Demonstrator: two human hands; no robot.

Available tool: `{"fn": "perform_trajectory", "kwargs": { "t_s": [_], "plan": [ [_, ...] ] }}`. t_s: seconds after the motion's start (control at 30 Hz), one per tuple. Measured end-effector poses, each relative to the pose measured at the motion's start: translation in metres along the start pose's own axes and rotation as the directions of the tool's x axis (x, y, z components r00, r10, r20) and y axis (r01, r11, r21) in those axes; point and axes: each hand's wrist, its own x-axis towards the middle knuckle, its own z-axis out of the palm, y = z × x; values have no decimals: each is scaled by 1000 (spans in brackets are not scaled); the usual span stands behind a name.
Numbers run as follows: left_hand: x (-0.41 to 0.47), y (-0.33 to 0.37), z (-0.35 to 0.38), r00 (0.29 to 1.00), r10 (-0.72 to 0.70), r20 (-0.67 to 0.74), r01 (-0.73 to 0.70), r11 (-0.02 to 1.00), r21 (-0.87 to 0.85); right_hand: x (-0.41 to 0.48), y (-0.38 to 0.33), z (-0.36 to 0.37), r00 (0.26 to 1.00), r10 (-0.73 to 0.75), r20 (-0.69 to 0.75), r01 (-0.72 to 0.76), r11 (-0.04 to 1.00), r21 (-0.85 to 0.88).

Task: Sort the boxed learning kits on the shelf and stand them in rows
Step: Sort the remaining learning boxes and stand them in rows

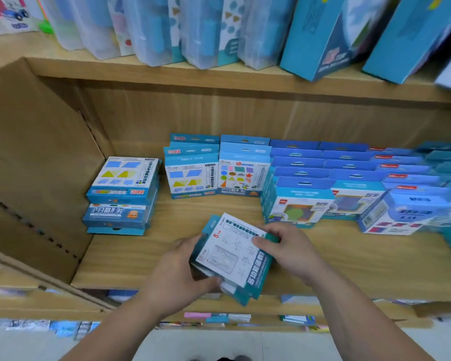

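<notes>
At lower centre, over the front edge of the shelf (130, 259), a fanned stack of boxed kits (232, 259) is gripped between the curled left hand (177, 272) and right hand (289, 248); its lower boxes could be dropped if either grip is eased.

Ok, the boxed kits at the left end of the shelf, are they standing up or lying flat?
Lying flat. The left stack has boxes piled face up, unlike the upright rows beside it.
</notes>
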Motion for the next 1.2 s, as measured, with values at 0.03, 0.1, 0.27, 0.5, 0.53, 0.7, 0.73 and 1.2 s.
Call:
{"fn": "perform_trajectory", "kwargs": {
  "t_s": [0.03,0.1,0.27,0.5,0.53,0.7,0.73,1.2],
  "plan": [
    [2,6,4,1000,-13,-7,13,1000,23,-3,5,-5,998,-39,-51,32,993,-117],
    [6,19,14,999,-39,-21,40,999,35,-7,14,-16,989,-96,-111,69,971,-230],
    [9,51,48,990,-144,-6,144,988,-64,-13,41,-50,985,-69,-160,31,974,-226],
    [13,86,91,960,-253,123,280,893,-352,-25,70,-94,956,-62,-286,0,977,-214],
    [13,91,97,959,-250,136,284,875,-392,-26,73,-97,942,-67,-328,-14,971,-238],
    [17,102,109,951,-267,156,309,820,-482,-26,85,-107,792,-254,-555,50,933,-355],
    [18,101,106,952,-275,135,306,827,-471,-25,82,-107,765,-304,-568,102,927,-360],
    [-2,9,-61,684,-213,-698,357,932,66,7,-53,7,882,-461,-97,470,876,106]
  ]
}}
